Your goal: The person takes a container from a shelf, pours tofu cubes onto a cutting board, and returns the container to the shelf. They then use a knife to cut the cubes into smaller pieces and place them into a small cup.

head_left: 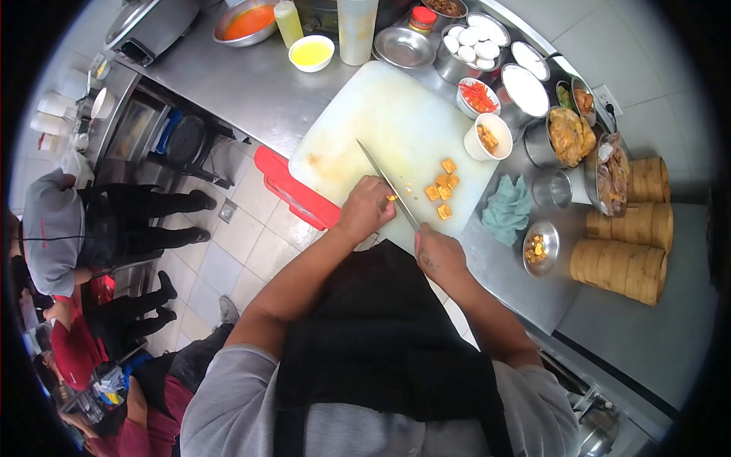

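Note:
My right hand (439, 254) is wrapped round the handle of a knife (386, 178), whose long blade slants up and left over the white cutting board (365, 99). Close beside the blade, my left hand (366, 207) is closed with its fingertips on a small orange-brown piece of food (392, 197). Tiny crumbs lie on the board by the blade. To the right of the knife sit several orange-brown fried cubes (442, 186), some touching. The underside of the left fingers is hidden.
A paper cup with food pieces (487, 137), a bowl of red strips (478, 97) and a green cloth (506, 212) lie right of the board. Bamboo steamers (620, 270) and a metal bowl (541, 248) stand farther right. Several people (57, 228) are at left.

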Demonstrator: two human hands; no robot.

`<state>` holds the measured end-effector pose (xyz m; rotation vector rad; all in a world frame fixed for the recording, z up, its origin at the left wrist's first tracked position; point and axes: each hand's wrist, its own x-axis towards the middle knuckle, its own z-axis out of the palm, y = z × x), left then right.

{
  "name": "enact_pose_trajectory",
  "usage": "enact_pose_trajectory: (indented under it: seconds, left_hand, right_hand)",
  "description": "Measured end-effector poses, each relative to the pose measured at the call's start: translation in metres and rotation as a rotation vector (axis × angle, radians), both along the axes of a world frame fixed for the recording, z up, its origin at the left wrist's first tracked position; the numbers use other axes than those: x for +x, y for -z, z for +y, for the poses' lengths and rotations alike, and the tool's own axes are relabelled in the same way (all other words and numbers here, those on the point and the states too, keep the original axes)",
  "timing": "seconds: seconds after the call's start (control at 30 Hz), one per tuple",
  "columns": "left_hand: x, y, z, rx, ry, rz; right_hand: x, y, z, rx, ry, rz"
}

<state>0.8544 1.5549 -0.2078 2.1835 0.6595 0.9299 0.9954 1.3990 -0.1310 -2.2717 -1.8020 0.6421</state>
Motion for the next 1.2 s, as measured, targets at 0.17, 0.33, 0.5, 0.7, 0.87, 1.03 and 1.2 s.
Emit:
enact_pose_trajectory:
  seconds: [0.17, 0.33, 0.5, 0.7, 0.87, 1.03, 1.2]
  left_hand:
    - [0.000, -0.005, 0.001, -0.025, -0.033, 0.060]
    - [0.000, -0.002, 0.000, -0.018, -0.034, 0.039]
    - [-0.005, -0.005, 0.001, -0.090, 0.000, 0.065]
    - [0.006, -0.042, -0.003, -0.105, 0.039, 0.122]
    - [0.013, -0.030, -0.013, 0.063, 0.222, 0.341]
    - [0.016, -0.016, -0.012, -0.077, 0.184, 0.355]
    - [0.022, -0.018, 0.004, -0.148, 0.075, 0.251]
  right_hand:
    - [0.008, -0.013, -0.024, -0.054, 0.010, 0.015]
    - [0.011, -0.012, -0.022, -0.123, 0.045, 0.035]
    - [0.012, -0.019, -0.016, -0.086, 0.093, 0.055]
    - [0.023, -0.040, -0.035, -0.041, 0.255, 0.070]
    - [0.034, -0.052, -0.046, 0.025, 0.373, 0.122]
    - [0.045, -0.051, -0.066, 0.045, 0.431, 0.121]
    - [0.057, -0.051, -0.091, 0.103, 0.529, 0.143]
